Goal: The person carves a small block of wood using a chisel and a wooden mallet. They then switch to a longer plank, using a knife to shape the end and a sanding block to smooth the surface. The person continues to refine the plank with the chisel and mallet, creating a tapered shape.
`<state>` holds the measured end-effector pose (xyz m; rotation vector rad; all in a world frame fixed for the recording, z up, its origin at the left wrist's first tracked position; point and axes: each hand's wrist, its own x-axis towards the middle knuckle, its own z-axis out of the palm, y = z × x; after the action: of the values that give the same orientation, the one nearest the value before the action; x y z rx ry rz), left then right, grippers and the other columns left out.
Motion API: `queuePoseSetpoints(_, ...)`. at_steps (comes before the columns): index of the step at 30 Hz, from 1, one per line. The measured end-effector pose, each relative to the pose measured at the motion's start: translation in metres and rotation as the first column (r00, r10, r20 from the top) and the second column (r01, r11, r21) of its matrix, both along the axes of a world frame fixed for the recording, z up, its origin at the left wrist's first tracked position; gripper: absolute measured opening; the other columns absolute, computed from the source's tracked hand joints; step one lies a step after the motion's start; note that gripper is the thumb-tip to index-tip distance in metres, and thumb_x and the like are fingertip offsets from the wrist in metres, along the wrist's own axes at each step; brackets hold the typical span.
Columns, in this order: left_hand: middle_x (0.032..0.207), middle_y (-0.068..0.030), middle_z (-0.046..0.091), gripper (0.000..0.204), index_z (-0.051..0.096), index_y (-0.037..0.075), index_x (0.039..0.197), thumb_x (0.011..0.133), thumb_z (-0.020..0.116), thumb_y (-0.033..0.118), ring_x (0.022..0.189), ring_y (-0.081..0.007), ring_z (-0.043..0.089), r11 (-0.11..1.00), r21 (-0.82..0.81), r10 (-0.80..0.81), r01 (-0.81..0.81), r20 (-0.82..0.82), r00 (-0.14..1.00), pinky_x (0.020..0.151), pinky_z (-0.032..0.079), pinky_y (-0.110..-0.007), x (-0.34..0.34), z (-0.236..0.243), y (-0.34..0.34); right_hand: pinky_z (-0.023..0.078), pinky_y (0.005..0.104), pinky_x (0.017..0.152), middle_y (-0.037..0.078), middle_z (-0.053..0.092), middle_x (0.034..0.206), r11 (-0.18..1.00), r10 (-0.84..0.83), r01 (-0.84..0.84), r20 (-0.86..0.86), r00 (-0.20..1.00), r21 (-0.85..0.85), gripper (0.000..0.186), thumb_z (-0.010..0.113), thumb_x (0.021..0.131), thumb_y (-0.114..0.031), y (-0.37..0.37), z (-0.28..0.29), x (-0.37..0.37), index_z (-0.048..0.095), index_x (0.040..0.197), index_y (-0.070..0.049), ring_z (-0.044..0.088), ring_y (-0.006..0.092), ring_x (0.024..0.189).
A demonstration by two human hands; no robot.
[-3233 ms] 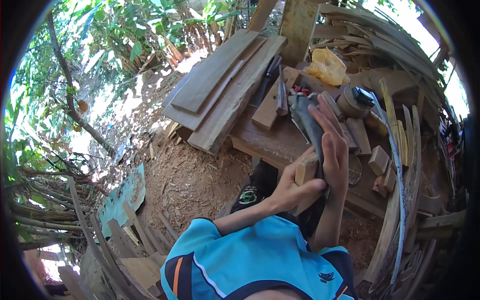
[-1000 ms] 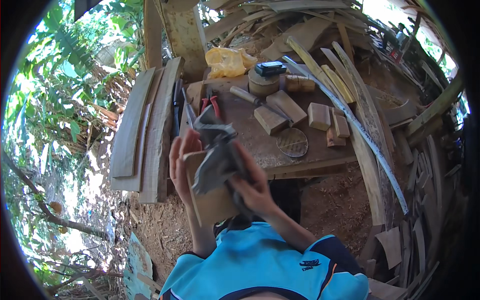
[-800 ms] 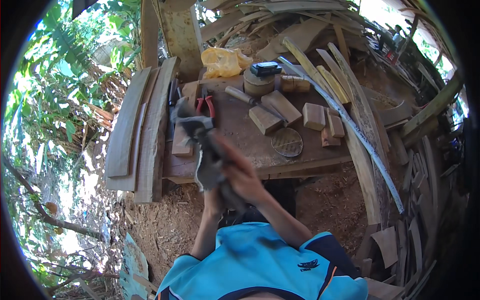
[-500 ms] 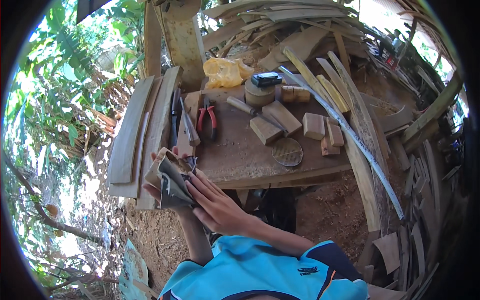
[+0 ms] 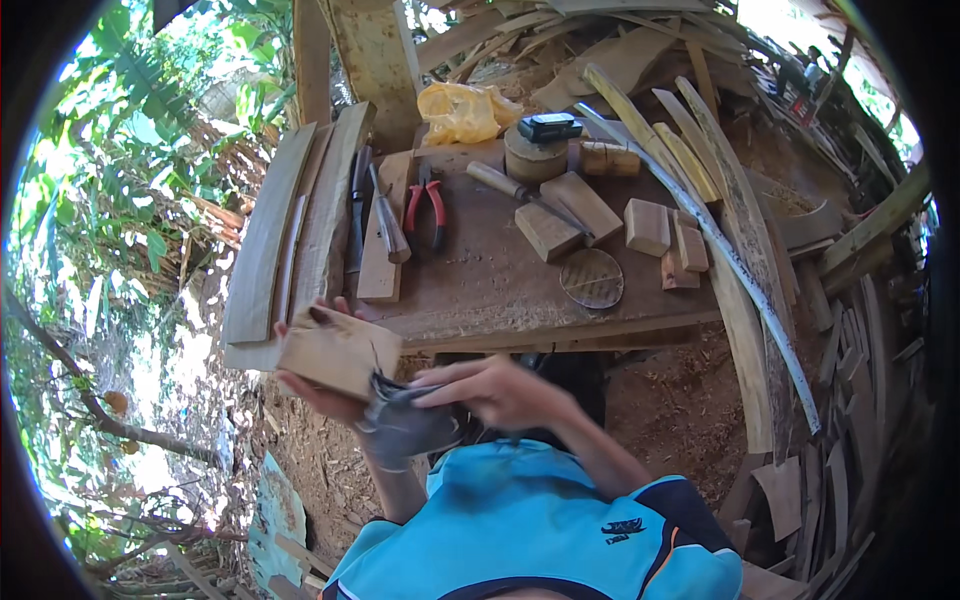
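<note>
My left hand [image 5: 335, 402] grips a pale, flat wooden block [image 5: 342, 354] from beneath, in front of the bench's near left corner. The block has a dark spot near its far edge and a dark crack-like line on its right side. My right hand [image 5: 508, 390] pinches a worn, dark grey sheet of sandpaper [image 5: 408, 425], which hangs beside the block's near right corner. The sheet is blurred, and its far edge looks frayed. Whether it still touches the block, I cannot tell.
On the wooden bench [image 5: 480, 290] lie red-handled pliers [image 5: 425, 205], chisels including a wooden-handled one [image 5: 390, 225], small wood blocks [image 5: 648, 228], a round disc [image 5: 592, 279] and a yellow plastic bag [image 5: 465, 112]. Long boards [image 5: 275, 235] line the left; poles [image 5: 735, 290] lean at the right.
The sheet has come off the block's top, leaving its pale face bare. My right hand has drawn it right and toward me. The bench appears slightly higher and farther right in view.
</note>
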<state>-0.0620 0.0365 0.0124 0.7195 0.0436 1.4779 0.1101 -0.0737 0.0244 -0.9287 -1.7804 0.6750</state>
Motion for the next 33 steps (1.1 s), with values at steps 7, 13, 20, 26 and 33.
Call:
queuePoseSetpoints(7,0.138,-0.0183,0.032,0.066,0.026,0.022,0.140,0.087,0.034,0.061,0.122,-0.0403,0.037,0.989,-0.137,0.044,-0.052,-0.056,0.997,0.098,0.036,-0.053,-0.005,0.033,-0.016,0.037,0.0374,0.100,0.018,0.054,0.120,0.506,-0.853,0.853,0.218,0.474,0.127,0.044,0.041,0.073,0.008,0.097,-0.081,0.078,0.056,0.114,0.000,0.049,0.0329,0.115)
queuePoseSetpoints(13,0.139,-0.0216,0.028,0.068,0.025,0.022,0.140,0.086,0.037,0.061,0.122,-0.0403,0.037,0.998,-0.045,0.043,-0.043,-0.003,0.999,0.099,0.034,-0.053,-0.063,0.009,-0.020,0.034,0.0391,0.103,0.015,0.058,0.116,0.885,0.414,-0.386,0.061,0.908,-0.260,0.046,0.038,0.075,0.010,0.041,-0.022,0.024,0.055,0.116,0.000,0.050,0.0338,0.113)
queuePoseSetpoints(20,0.143,-0.0219,0.021,0.070,0.025,0.025,0.141,0.083,0.043,0.061,0.124,-0.0426,0.034,0.984,-0.078,-0.149,0.160,0.128,0.980,0.098,0.033,-0.057,-0.054,0.003,-0.025,0.037,0.0394,0.100,0.014,0.059,0.113,0.821,-0.553,0.568,0.329,0.765,0.059,0.041,0.043,0.069,0.010,0.054,-0.093,0.034,0.063,0.103,-0.003,0.053,0.0289,0.111)
queuePoseSetpoints(26,0.142,-0.0225,0.023,0.070,0.027,0.025,0.140,0.083,0.046,0.059,0.122,-0.0415,0.037,0.956,-0.133,-0.241,0.263,0.161,0.957,0.100,0.031,-0.055,-0.053,-0.005,-0.026,0.038,0.0407,0.097,0.018,0.058,0.111,0.909,-0.407,0.417,0.258,0.876,0.017,0.041,0.042,0.071,0.007,0.019,-0.033,0.040,0.060,0.106,-0.003,0.053,0.0348,0.106)
queuePoseSetpoints(33,0.136,-0.0246,0.032,0.086,0.026,0.006,0.138,0.078,0.054,0.062,0.121,-0.0360,0.040,0.952,0.306,0.223,-0.025,-0.633,0.741,0.098,0.037,-0.042,0.005,0.001,-0.011,0.049,0.0337,0.076,0.014,0.067,0.088,0.953,-0.181,0.200,0.102,0.978,-0.229,0.043,0.042,0.059,0.008,-0.010,-0.040,0.011,0.068,0.089,-0.007,0.063,0.0292,0.081)
